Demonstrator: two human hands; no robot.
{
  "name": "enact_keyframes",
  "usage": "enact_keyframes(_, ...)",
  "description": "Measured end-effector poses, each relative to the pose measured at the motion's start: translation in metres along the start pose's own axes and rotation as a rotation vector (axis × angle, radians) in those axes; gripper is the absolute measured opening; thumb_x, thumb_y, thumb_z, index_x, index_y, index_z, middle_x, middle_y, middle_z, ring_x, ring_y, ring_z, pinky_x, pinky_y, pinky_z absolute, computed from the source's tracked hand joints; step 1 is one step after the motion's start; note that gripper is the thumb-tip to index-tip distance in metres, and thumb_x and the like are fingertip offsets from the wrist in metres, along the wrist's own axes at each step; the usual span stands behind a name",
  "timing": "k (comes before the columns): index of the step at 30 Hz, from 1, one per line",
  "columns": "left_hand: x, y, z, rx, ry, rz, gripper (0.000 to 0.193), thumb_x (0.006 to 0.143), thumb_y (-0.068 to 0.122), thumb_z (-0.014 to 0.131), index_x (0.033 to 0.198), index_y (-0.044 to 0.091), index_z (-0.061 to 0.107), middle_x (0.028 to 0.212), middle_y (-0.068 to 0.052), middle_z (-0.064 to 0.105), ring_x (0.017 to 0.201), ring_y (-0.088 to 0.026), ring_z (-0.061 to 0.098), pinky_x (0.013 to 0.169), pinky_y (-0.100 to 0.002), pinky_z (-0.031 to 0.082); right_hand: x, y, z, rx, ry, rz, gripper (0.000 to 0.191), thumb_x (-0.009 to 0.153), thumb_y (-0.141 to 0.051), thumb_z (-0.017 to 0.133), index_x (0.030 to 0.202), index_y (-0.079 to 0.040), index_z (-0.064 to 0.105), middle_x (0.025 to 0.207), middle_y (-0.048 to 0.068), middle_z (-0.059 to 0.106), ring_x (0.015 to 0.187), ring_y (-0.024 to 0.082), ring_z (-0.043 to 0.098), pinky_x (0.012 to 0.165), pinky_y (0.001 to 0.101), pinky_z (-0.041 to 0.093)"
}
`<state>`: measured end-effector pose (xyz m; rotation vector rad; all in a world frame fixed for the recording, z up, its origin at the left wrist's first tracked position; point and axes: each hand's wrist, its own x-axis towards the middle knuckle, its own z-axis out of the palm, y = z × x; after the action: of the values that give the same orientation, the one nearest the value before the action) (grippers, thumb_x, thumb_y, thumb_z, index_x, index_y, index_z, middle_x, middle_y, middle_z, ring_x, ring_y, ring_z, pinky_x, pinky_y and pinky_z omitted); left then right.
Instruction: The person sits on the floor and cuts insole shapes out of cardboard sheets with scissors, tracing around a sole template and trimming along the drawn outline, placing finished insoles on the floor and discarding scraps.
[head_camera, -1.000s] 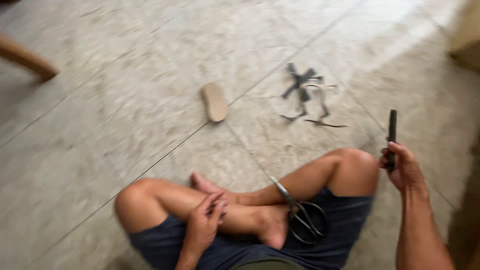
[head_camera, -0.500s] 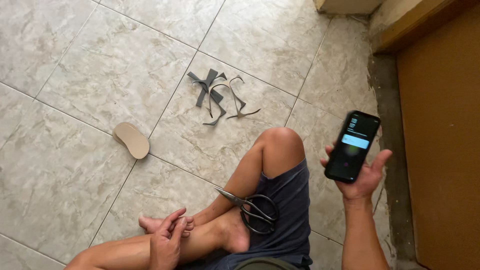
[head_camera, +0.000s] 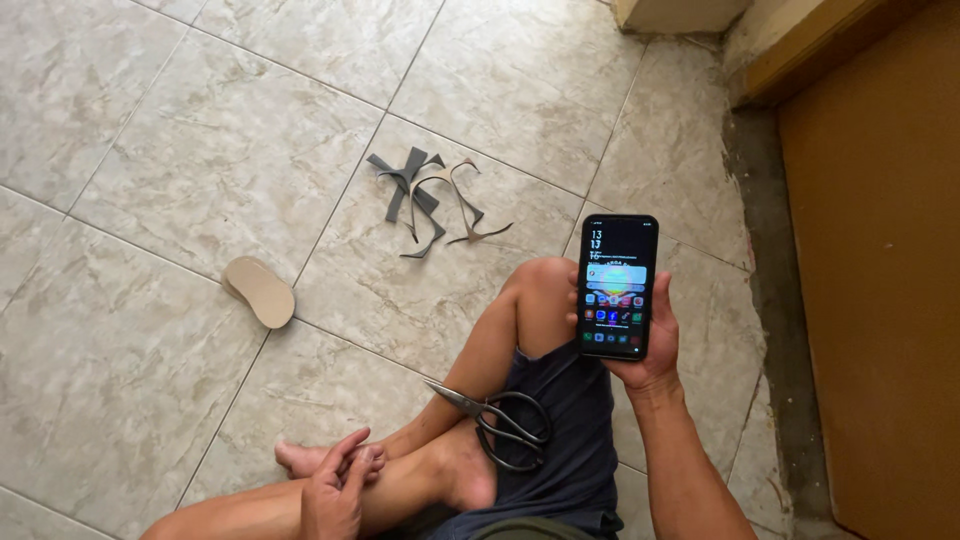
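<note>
One smartphone (head_camera: 617, 286) is clasped upright in the right hand (head_camera: 645, 345), long axis pointing away; the left hand (head_camera: 333, 490) rests loosely curled on a foot (head_camera: 325, 461), holding nothing.

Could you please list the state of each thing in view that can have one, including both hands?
Phone: held upright in the right hand, screen lit.
Scissors: blades closed, lying on the lap, untouched.
Sole-shaped piece: lying flat on the floor tiles, apart from the scraps.
Cut scraps: loose heap on the floor, overlapping.
Left hand: resting on the foot, holding nothing.
</note>
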<state>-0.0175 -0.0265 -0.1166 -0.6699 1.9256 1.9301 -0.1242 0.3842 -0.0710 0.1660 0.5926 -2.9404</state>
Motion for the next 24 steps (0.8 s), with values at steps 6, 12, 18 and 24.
enact_keyframes(6,-0.003,0.008,0.004,0.052,-0.007,0.036,0.041,0.097,0.013,0.062,0.135,-0.001,0.062,0.103,-0.014,0.079,0.088,-0.015,0.072,0.079,-0.026,0.057,-0.001,-0.005,0.012,-0.051,0.063,0.000,0.087,0.104,-0.064,0.045,0.153,0.007,0.042,0.143,0.032,0.057,0.120,0.042,0.063,0.099,0.0553,0.053)
enact_keyframes(12,0.000,-0.003,0.004,0.010,-0.010,0.041,0.040,0.096,0.010,0.062,0.135,-0.001,0.063,0.102,-0.013,0.077,0.086,-0.013,0.070,0.077,-0.025,0.056,0.000,-0.014,0.011,-0.351,0.194,-0.039,0.084,0.104,-0.066,0.039,0.148,0.005,0.047,0.132,0.026,0.061,0.115,0.040,0.065,0.096,0.0531,0.055)
enact_keyframes(18,0.000,-0.008,0.001,0.119,0.035,0.052,0.039,0.095,0.011,0.064,0.133,0.000,0.065,0.099,-0.012,0.078,0.084,-0.013,0.070,0.077,-0.025,0.057,-0.012,-0.022,0.007,-0.522,0.234,-0.090,0.058,0.092,-0.017,0.053,0.146,-0.001,0.040,0.131,0.022,0.062,0.115,0.038,0.067,0.096,0.0486,0.057)
enact_keyframes(24,-0.001,-0.008,0.002,0.163,0.048,0.018,0.041,0.094,0.012,0.066,0.133,0.001,0.066,0.098,-0.013,0.077,0.086,-0.015,0.072,0.077,-0.026,0.057,-0.013,-0.019,-0.007,-0.588,0.282,-0.130,0.075,0.077,0.005,0.058,0.150,-0.002,0.040,0.126,0.015,0.063,0.110,0.025,0.068,0.096,0.0416,0.057)
